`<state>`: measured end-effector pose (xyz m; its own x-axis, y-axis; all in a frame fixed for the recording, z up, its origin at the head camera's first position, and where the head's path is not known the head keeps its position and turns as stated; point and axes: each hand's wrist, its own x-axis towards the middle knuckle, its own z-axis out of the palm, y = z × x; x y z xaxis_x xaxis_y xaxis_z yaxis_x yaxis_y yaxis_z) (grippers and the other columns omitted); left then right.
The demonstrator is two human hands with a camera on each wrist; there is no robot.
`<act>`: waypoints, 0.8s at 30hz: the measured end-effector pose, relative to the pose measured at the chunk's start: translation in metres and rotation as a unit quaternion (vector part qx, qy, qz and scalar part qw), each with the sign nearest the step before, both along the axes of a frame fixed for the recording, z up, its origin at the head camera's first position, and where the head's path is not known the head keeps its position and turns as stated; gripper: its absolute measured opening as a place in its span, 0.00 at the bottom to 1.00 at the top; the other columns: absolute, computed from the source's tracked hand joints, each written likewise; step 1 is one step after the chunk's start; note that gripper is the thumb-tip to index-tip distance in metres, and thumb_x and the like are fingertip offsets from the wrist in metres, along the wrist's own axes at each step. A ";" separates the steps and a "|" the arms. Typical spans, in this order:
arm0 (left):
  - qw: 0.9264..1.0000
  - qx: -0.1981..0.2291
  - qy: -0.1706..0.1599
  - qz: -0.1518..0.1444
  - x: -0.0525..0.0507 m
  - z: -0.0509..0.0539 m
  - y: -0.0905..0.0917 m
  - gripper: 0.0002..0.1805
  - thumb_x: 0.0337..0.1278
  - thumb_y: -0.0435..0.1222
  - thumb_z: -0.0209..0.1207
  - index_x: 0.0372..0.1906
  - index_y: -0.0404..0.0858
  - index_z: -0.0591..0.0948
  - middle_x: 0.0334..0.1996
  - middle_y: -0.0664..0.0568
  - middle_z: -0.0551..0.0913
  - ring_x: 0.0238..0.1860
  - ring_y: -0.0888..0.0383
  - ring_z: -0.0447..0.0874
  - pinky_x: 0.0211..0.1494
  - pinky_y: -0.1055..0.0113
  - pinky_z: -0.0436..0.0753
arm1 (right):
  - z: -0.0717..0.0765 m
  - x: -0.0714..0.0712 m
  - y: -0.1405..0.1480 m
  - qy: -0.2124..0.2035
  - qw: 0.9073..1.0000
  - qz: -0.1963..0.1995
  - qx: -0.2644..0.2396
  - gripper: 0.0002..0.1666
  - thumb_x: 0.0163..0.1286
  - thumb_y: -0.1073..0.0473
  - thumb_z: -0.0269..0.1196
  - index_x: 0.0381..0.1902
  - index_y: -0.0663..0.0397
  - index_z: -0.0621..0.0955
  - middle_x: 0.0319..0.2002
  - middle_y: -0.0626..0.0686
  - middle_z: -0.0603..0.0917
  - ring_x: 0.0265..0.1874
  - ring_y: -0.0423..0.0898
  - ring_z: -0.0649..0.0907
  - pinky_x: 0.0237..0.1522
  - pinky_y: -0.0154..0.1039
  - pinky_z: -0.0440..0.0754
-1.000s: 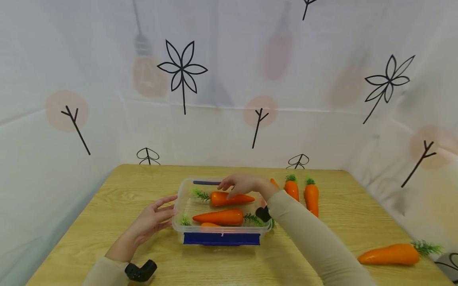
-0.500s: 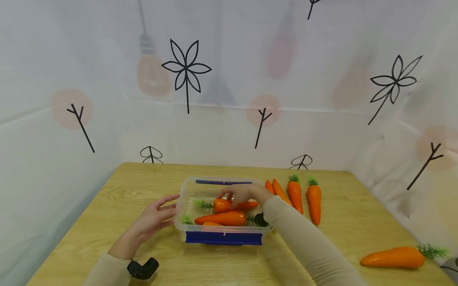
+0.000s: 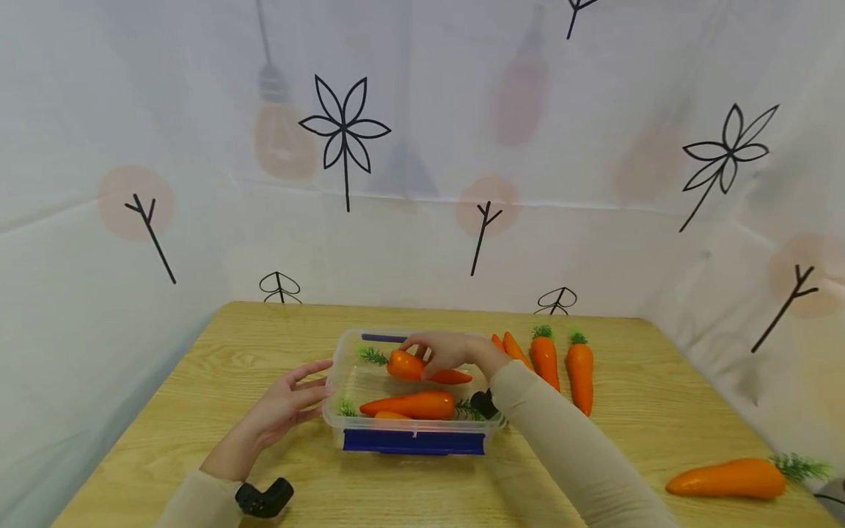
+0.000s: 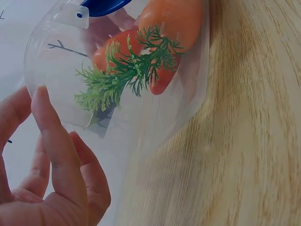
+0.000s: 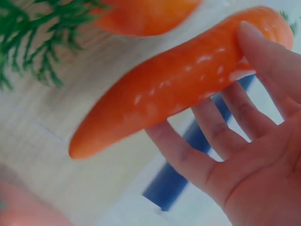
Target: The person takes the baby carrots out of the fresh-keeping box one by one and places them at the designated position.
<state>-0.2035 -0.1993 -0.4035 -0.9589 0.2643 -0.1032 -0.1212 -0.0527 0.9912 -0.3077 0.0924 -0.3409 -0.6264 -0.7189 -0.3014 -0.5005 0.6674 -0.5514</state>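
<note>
A clear plastic box with blue latches stands on the table. Inside it, my right hand pinches an orange carrot with green leaves, thumb on one side and fingers on the other; the right wrist view shows this carrot close up. Its leafy end points left and sits a little higher than its tip. Another carrot lies in front of it in the box, and part of a third shows behind the front wall. My left hand touches the box's left side with loosely spread fingertips.
Right of the box lie several carrots side by side, among them an upright-pointing one. A lone carrot lies near the table's right edge. A patterned white curtain hangs behind the wooden table.
My right hand has come down onto the rear carrot in the box, taken hold of it and raised it slightly, tilting its leafy end up. My left hand stays at the box's side.
</note>
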 end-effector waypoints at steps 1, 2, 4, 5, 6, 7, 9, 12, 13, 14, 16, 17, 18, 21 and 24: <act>1.000 -0.001 0.000 0.000 0.000 0.000 0.000 0.37 0.58 0.36 0.62 0.69 0.34 0.58 0.63 0.31 0.63 0.50 0.51 0.78 0.44 0.65 0.80 | 0.002 0.001 0.000 0.001 1.000 0.002 -0.013 0.33 0.63 0.67 0.63 0.64 0.49 0.67 0.52 0.55 0.74 0.50 0.53 0.76 0.51 0.43 0.75; 1.000 -0.002 0.000 0.001 0.000 0.000 0.000 0.37 0.57 0.36 0.62 0.69 0.34 0.58 0.63 0.31 0.63 0.50 0.51 0.78 0.44 0.65 0.80 | 0.004 0.001 0.001 -0.001 1.000 0.002 -0.028 0.33 0.63 0.67 0.62 0.65 0.50 0.67 0.52 0.55 0.74 0.49 0.53 0.77 0.50 0.42 0.76; 1.000 -0.002 -0.001 0.005 0.000 0.001 0.000 0.37 0.57 0.36 0.62 0.69 0.34 0.59 0.63 0.31 0.63 0.50 0.51 0.78 0.44 0.65 0.80 | 0.010 0.003 0.002 -0.010 0.998 -0.003 -0.058 0.33 0.63 0.68 0.62 0.65 0.52 0.66 0.51 0.56 0.73 0.48 0.53 0.77 0.48 0.43 0.77; 1.000 -0.003 0.000 0.004 0.000 0.001 0.000 0.37 0.57 0.36 0.62 0.69 0.34 0.59 0.63 0.32 0.63 0.50 0.51 0.78 0.44 0.65 0.80 | 0.013 0.004 0.003 -0.011 0.997 -0.006 -0.071 0.33 0.63 0.67 0.62 0.65 0.52 0.65 0.51 0.56 0.73 0.48 0.53 0.77 0.47 0.42 0.77; 1.000 -0.003 0.001 0.005 0.000 0.002 0.000 0.37 0.58 0.36 0.62 0.69 0.34 0.59 0.63 0.32 0.64 0.50 0.51 0.78 0.44 0.65 0.80 | 0.016 0.006 0.003 -0.015 0.996 -0.011 -0.083 0.34 0.63 0.67 0.62 0.66 0.52 0.65 0.51 0.57 0.73 0.48 0.53 0.77 0.46 0.42 0.78; 1.000 -0.004 0.002 0.005 0.000 0.002 0.000 0.37 0.58 0.36 0.61 0.69 0.34 0.59 0.63 0.32 0.64 0.50 0.52 0.78 0.44 0.66 0.80 | 0.018 0.007 0.004 -0.018 0.995 -0.016 -0.092 0.34 0.64 0.66 0.62 0.66 0.52 0.65 0.51 0.57 0.73 0.48 0.52 0.78 0.45 0.42 0.79; 1.000 -0.003 0.002 0.006 0.001 0.003 0.000 0.36 0.58 0.36 0.61 0.69 0.33 0.59 0.62 0.32 0.64 0.50 0.52 0.78 0.44 0.65 0.80 | 0.022 0.009 0.006 -0.026 0.993 -0.027 -0.110 0.35 0.64 0.65 0.62 0.67 0.51 0.64 0.52 0.58 0.72 0.47 0.53 0.79 0.41 0.42 0.80; 1.000 -0.002 -0.002 0.005 0.002 0.004 0.000 0.36 0.58 0.35 0.61 0.69 0.33 0.59 0.62 0.32 0.64 0.50 0.51 0.78 0.44 0.65 0.80 | 0.028 0.013 0.008 -0.028 0.990 -0.035 -0.133 0.36 0.64 0.64 0.63 0.68 0.51 0.62 0.52 0.59 0.72 0.48 0.53 0.79 0.38 0.42 0.81; 1.000 0.000 -0.005 0.005 0.002 0.004 0.001 0.36 0.58 0.35 0.61 0.69 0.33 0.59 0.62 0.32 0.64 0.50 0.51 0.78 0.44 0.65 0.80 | 0.029 0.014 0.009 -0.025 0.989 -0.036 -0.140 0.37 0.64 0.63 0.63 0.68 0.52 0.62 0.53 0.60 0.72 0.48 0.53 0.79 0.37 0.42 0.81; 1.000 0.000 -0.008 0.005 0.002 0.004 0.001 0.36 0.58 0.35 0.61 0.69 0.34 0.59 0.62 0.32 0.64 0.50 0.52 0.78 0.45 0.65 0.80 | 0.030 0.015 0.010 -0.022 0.988 -0.037 -0.146 0.37 0.64 0.63 0.63 0.68 0.52 0.61 0.53 0.60 0.71 0.47 0.53 0.79 0.36 0.42 0.81; 1.000 0.002 -0.012 0.005 0.001 0.004 0.001 0.37 0.58 0.36 0.61 0.69 0.34 0.59 0.63 0.32 0.64 0.50 0.52 0.78 0.45 0.65 0.80 | 0.033 0.017 0.012 -0.010 0.987 -0.042 -0.156 0.38 0.63 0.62 0.64 0.68 0.51 0.61 0.52 0.60 0.72 0.46 0.53 0.80 0.36 0.42 0.82; 1.000 0.003 -0.013 0.005 0.001 0.003 0.001 0.37 0.57 0.36 0.62 0.69 0.34 0.60 0.63 0.32 0.64 0.49 0.52 0.78 0.45 0.65 0.80 | 0.033 0.018 0.013 -0.005 0.986 -0.045 -0.162 0.38 0.63 0.61 0.64 0.68 0.51 0.61 0.52 0.59 0.72 0.46 0.53 0.80 0.35 0.42 0.82; 1.000 0.003 -0.012 0.004 0.001 0.003 0.001 0.37 0.58 0.36 0.62 0.69 0.34 0.59 0.63 0.32 0.63 0.49 0.52 0.78 0.45 0.65 0.80 | 0.033 0.018 0.013 0.000 0.985 -0.046 -0.168 0.38 0.63 0.61 0.64 0.68 0.51 0.61 0.52 0.60 0.72 0.45 0.53 0.80 0.35 0.42 0.82; 1.000 0.002 -0.009 0.002 0.001 0.003 0.000 0.36 0.58 0.36 0.61 0.69 0.34 0.59 0.63 0.32 0.63 0.49 0.52 0.78 0.45 0.65 0.80 | 0.035 0.020 0.017 0.007 0.981 -0.055 -0.186 0.38 0.63 0.59 0.64 0.67 0.52 0.62 0.51 0.59 0.73 0.44 0.53 0.80 0.34 0.42 0.82; 1.000 0.000 -0.008 0.001 0.001 0.004 0.001 0.36 0.58 0.36 0.61 0.69 0.34 0.59 0.63 0.32 0.64 0.49 0.53 0.78 0.45 0.65 0.80 | 0.036 0.022 0.020 0.009 0.977 -0.061 -0.206 0.37 0.63 0.59 0.65 0.67 0.53 0.62 0.49 0.59 0.74 0.42 0.52 0.80 0.33 0.42 0.82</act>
